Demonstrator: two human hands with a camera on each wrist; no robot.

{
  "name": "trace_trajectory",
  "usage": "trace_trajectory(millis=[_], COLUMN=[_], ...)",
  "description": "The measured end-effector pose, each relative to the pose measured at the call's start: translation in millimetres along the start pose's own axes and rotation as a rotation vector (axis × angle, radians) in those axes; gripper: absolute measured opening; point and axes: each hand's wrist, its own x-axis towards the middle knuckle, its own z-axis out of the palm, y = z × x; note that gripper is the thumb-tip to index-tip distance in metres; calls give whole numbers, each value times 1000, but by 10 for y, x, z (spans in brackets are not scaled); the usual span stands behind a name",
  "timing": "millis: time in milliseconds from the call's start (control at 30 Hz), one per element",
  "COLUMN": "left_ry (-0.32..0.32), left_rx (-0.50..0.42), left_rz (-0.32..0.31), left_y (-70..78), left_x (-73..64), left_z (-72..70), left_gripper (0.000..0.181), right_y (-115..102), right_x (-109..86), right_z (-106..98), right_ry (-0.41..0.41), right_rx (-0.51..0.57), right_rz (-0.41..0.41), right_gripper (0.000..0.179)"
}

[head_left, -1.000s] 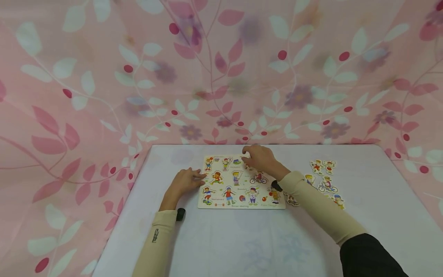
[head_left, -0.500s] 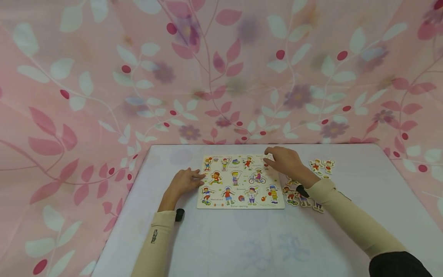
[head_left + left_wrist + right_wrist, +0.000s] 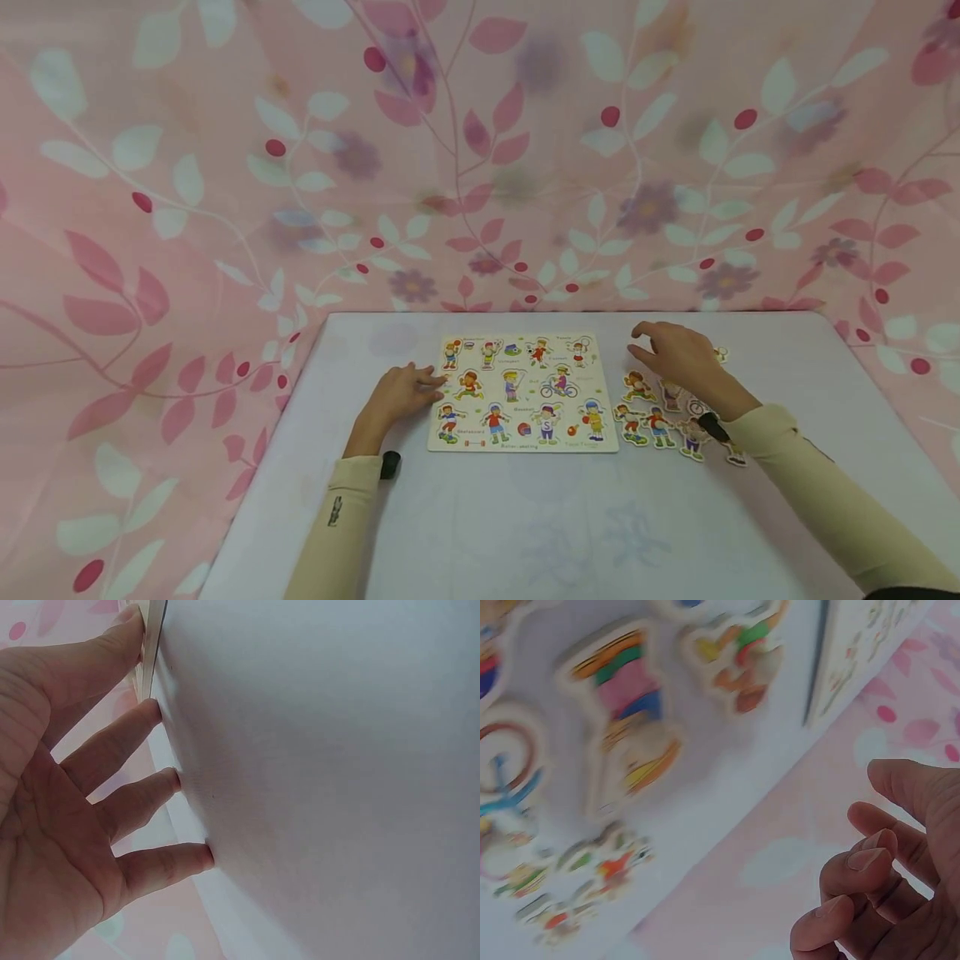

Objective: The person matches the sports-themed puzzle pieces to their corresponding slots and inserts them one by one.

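A cream puzzle board printed with children playing sports lies on the white table. At its left edge rests my left hand. In the left wrist view the thumb lies against the board's side, while the other fingers stretch down to the cloth. My right hand hovers over the loose wooden figure pieces right of the board. Its fingers are loosely bent with nothing between them, as the right wrist view of the hand also shows. Below it lies a figure piece with a striped shirt.
Several figure pieces, such as a runner piece, lie in a group to the board's right, partly hidden by my right hand and sleeve. A pink floral cloth hangs behind the table's far edge.
My right hand has moved right, from over the board's upper right part to above the loose pieces, uncovering the board's figures. My left hand has stayed at the board's left edge.
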Motion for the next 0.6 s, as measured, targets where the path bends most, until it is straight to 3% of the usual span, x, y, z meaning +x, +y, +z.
trace_trajectory(millis=[300,600], left_ry=[3,4], left_rx=[-8,-10], left_rz=[11,12], left_y=[12,16], left_x=[-10,-19], left_z=[-14,-22], left_gripper=[36,36], right_y=[388,644], right_x=[-171,-277], right_z=[-18,47], right_ry=[1,-67], right_rx=[36,73], right_rz=[63,142], right_gripper=[30,34])
